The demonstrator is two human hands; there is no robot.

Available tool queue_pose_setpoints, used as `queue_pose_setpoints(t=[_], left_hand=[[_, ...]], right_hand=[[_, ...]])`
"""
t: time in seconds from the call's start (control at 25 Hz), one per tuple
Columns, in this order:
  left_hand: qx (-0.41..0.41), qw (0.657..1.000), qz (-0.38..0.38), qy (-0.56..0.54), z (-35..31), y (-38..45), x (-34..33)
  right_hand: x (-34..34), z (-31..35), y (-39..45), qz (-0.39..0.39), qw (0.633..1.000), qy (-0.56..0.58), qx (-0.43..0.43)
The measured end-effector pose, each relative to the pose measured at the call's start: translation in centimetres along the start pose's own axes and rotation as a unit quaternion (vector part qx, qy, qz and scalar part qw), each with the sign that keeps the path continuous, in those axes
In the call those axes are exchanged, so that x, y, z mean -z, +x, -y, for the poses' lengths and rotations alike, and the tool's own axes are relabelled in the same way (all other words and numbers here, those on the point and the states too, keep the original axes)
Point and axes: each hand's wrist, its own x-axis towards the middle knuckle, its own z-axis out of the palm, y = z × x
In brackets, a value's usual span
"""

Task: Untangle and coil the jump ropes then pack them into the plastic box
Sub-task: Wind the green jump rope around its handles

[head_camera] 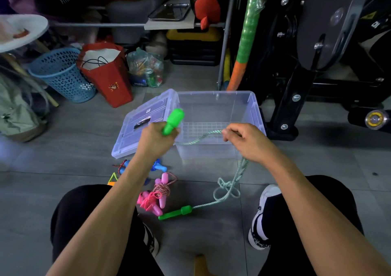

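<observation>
Clear plastic storage box sat open on the grey tiled floor, holding nothing but a stretch of pale green braided rope hanging across its near part above the gridded bottom. Its translucent lid leaned against the left wall of the box. The left hand was wrapped round a bright green plastic handle that stood up out of the fist, and the right hand pinched the rope between thumb and fingertips over the box. From that pinch the rope dropped down to a loose knot on the floor and ran on to a second green handle lying flat near the knees. Left of it lay a tangle of pink-handled ropes, and farther off a pair of blue handles, partly hidden by the left forearm. At the far left stood a blue perforated plastic basket, beside it a red paper bag with black cords and white paper inside, then a clear bag of mixed small items. Black gym equipment filled the far right
</observation>
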Motion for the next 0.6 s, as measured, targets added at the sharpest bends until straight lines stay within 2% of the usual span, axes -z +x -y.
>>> queue_pose_setpoints(t=[0.08, 0.16, 0.24, 0.36, 0.48, 0.52, 0.56, 0.6], left_hand=[[-0.06, 0.991, 0.094, -0.075, -1.4, -1.5, -1.2], [-0.079, 0.972, 0.175, -0.139, -2.7, -2.7, -1.8], [-0.061, 0.963, 0.192, -0.178, -3.1, -2.8, -1.7], [-0.029, 0.961, 0.122, -0.246, -2.6, -2.2, -1.2], [0.042, 0.952, -0.03, -0.302, -1.4, -0.6, -0.1], [0.056, 0.953, -0.057, -0.293, -0.8, -0.1, 0.2], [0.052, 0.969, -0.057, -0.235, -0.3, 0.2, 0.3], [0.037, 0.99, -0.036, -0.13, 0.3, 0.2, 0.1]], right_hand=[[-1.0, 0.7, 0.1, 0.035, 0.999, 0.01, 0.019], [-2.0, 1.5, 0.3, 0.063, 0.997, 0.033, 0.037], [-2.2, 1.8, 0.6, 0.06, 0.995, 0.069, 0.031], [-2.1, 1.2, 0.6, 0.086, 0.992, 0.096, 0.001], [-1.6, 0.2, 0.6, 0.101, 0.993, 0.048, -0.037], [-1.4, -0.1, 0.7, 0.091, 0.995, 0.022, -0.042], [-1.2, -0.2, 0.6, 0.082, 0.996, 0.0, -0.039], [-1.2, -0.2, 0.5, 0.078, 0.996, -0.015, -0.031]])
